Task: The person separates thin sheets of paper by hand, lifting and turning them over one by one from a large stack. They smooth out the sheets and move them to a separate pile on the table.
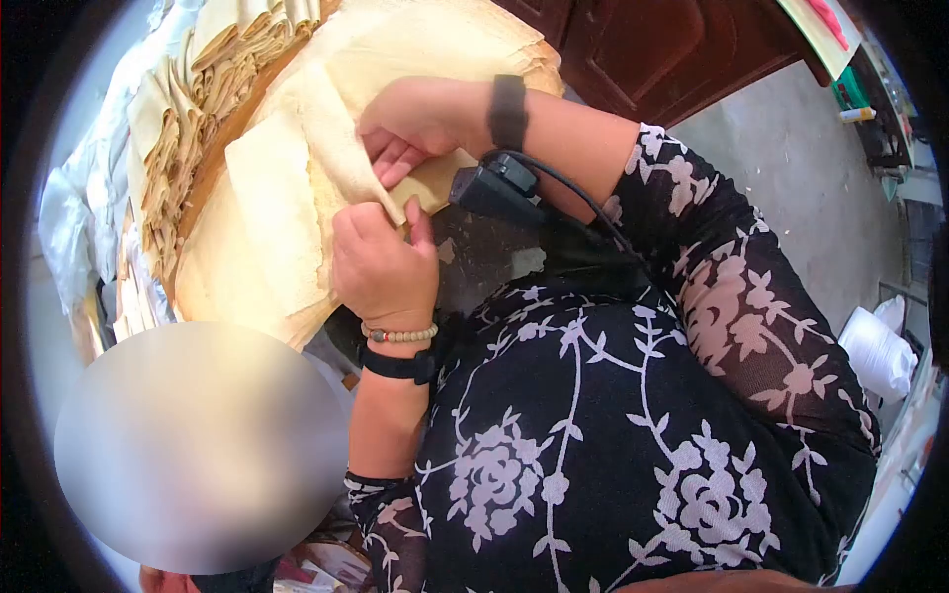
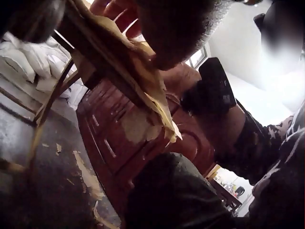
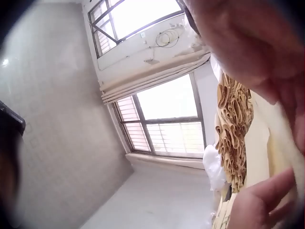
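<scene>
My left hand [image 1: 386, 262], in the head view, pinches the lower edge of a folded pale yellow sheet [image 1: 336, 138] between thumb and fingers. Just above it, my right hand [image 1: 425, 124] grips the same sheet at the fold, its fingers curled and its thumb partly hidden by the material. More pale sheets [image 1: 267, 188] lie flat beneath on a round surface. In the right wrist view, my left hand [image 3: 257, 205] is below my right hand [image 3: 262, 43], with the sheet between them. The left wrist view is dark, with a ragged sheet edge [image 2: 164, 114] hanging over.
Bunched, folded sheets [image 1: 173, 148] line the far left of the surface, beside white plastic [image 1: 84, 203]. A dark red wooden panel [image 1: 672, 49] stands at the upper right. Scraps [image 2: 86, 171] lie on the floor. Another person's hand [image 1: 163, 581] shows at the lower left.
</scene>
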{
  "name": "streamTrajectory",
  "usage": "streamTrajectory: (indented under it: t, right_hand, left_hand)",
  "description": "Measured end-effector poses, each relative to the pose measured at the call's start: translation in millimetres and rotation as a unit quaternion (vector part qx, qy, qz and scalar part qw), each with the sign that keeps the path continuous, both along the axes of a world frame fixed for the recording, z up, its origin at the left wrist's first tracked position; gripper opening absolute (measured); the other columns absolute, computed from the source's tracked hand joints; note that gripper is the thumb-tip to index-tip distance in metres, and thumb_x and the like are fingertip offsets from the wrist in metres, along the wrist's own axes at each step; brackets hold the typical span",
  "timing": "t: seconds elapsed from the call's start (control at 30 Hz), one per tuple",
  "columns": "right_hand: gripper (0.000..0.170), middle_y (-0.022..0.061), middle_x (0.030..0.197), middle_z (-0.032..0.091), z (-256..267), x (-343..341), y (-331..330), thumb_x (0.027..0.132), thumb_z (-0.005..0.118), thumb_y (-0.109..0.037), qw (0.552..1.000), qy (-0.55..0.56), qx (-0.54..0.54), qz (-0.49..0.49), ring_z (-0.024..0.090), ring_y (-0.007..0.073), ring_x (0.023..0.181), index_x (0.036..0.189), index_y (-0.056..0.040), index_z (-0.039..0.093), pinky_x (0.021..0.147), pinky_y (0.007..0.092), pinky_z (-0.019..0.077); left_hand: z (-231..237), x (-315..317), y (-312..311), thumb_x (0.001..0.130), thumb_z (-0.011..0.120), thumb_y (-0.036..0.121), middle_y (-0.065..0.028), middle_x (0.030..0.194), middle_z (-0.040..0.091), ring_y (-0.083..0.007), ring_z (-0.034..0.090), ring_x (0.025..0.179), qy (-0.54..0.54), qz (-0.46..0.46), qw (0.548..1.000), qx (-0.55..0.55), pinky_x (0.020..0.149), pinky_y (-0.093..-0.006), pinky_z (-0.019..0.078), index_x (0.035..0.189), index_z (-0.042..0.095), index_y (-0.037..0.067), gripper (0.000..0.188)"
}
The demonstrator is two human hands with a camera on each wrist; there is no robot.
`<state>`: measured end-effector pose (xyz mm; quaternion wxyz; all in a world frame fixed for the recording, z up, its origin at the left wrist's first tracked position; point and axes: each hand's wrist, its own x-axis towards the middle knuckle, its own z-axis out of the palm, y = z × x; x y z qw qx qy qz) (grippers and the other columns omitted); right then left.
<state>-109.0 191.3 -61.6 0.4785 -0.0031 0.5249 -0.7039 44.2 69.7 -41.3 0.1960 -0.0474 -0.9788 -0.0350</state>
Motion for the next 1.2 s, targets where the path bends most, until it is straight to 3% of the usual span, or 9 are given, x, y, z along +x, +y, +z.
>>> streamTrajectory:
  t: [0.13,0.23,0.3,0.37,0.47,0.73,0.9,0.97,1.2]
  right_hand:
    - [0.035,0.0171,0.114,0.071,1.7,-0.2,0.8,0.105,0.047,-0.022,0.999,-0.002,-0.041,-0.022,0.073,0.0231,0.09,0.126,0.0031,0.059,0.075,0.0314,0.0626]
    - [0.037,0.0169,0.11,0.071,8.3,9.1,6.8,0.107,0.042,-0.023,0.999,0.009,-0.033,-0.028,0.073,0.0239,0.086,0.12,0.0058,0.059,0.074,0.0325,0.0614]
    - [0.041,0.0157,0.104,0.073,11.8,13.5,4.7,0.108,0.038,-0.024,0.999,0.011,-0.029,-0.035,0.073,0.0234,0.08,0.111,0.0085,0.063,0.072,0.0329,0.0604]
    - [0.037,0.0152,0.104,0.071,11.5,15.8,1.7,0.107,0.04,-0.023,0.998,0.047,-0.025,-0.044,0.073,0.0249,0.081,0.114,0.0065,0.061,0.07,0.0344,0.0598]
    - [0.039,0.0177,0.116,0.069,3.2,17.5,-2.0,0.105,0.043,-0.02,0.996,0.072,-0.048,-0.039,0.072,0.0265,0.093,0.136,0.0021,0.049,0.076,0.034,0.0603]
    - [0.034,0.0143,0.108,0.071,21.5,30.4,-19.0,0.102,0.051,-0.023,0.99,0.12,-0.019,-0.067,0.072,0.0231,0.089,0.126,0.0007,0.06,0.074,0.0314,0.0595]
    - [0.036,0.0105,0.107,0.072,25.5,34.9,-35.9,0.098,0.06,-0.02,0.97,0.232,0.053,-0.055,0.072,0.017,0.086,0.126,0.001,0.062,0.073,0.0289,0.0586]
    - [0.038,0.0105,0.108,0.072,26.0,32.5,-37.5,0.098,0.06,-0.02,0.97,0.232,0.055,-0.053,0.071,0.0168,0.086,0.129,0.0016,0.06,0.074,0.0291,0.0584]
    - [0.042,0.0119,0.109,0.072,44.1,31.6,-37.2,0.099,0.056,-0.021,0.983,0.157,0.062,-0.073,0.072,0.018,0.084,0.134,0.0011,0.056,0.071,0.0288,0.0584]
  left_hand:
    - [-6.3,-6.3,-6.9,0.083,0.074,0.019,-0.011,0.082,0.054,-0.0344,0.06,0.075,0.043,-0.047,0.995,-0.077,0.061,-0.0434,0.049,0.08,0.049,0.006,0.028]
    - [6.4,-5.4,-23.7,0.084,0.069,0.012,-0.0094,0.073,0.053,-0.0291,0.058,0.064,0.035,-0.039,0.998,0.03,0.057,-0.0412,0.0472,0.078,0.051,0.004,0.02]
    - [16.7,-9.3,-41.8,0.084,0.066,0.008,-0.008,0.064,0.049,-0.0198,0.054,0.056,-0.028,0.003,0.964,0.266,0.055,-0.0388,0.0452,0.079,0.053,0.003,0.015]
    - [19.9,-11.5,-61.0,0.09,0.062,0.006,-0.0044,0.062,0.051,-0.012,0.056,0.06,-0.051,0.04,0.958,0.279,0.057,-0.0326,0.0482,0.084,0.057,0.002,0.009]
    - [28.2,-11.0,-81.5,0.099,0.055,0.006,-0.0063,0.088,0.066,-0.0147,0.065,0.079,-0.055,0.081,0.769,0.631,0.073,-0.0311,0.0569,0.092,0.059,0.002,0.009]
    - [104.3,-49.9,-173.1,0.096,0.058,0.009,-0.0105,0.107,0.072,-0.0186,0.069,0.097,-0.001,0.071,0.607,0.792,0.089,-0.0314,0.0554,0.104,0.064,-0.002,0.015]
    - [132.2,-90.4,-233.3,0.093,0.06,0.008,-0.0078,0.093,0.069,-0.0179,0.067,0.088,0.076,0.015,0.676,0.733,0.081,-0.0306,0.0541,0.093,0.063,0.0,0.008]
    - [153.7,-101.0,-233.4,0.092,0.061,0.006,-0.0059,0.088,0.068,-0.0156,0.065,0.083,0.152,0.072,0.723,0.67,0.074,-0.0289,0.0531,0.088,0.062,0.002,0.006]
    - [185.4,-112.6,-350.4,0.093,0.057,0.012,-0.0123,0.102,0.071,-0.0233,0.069,0.098,0.114,0.057,0.672,0.73,0.091,-0.0338,0.0551,0.102,0.066,-0.004,0.02]
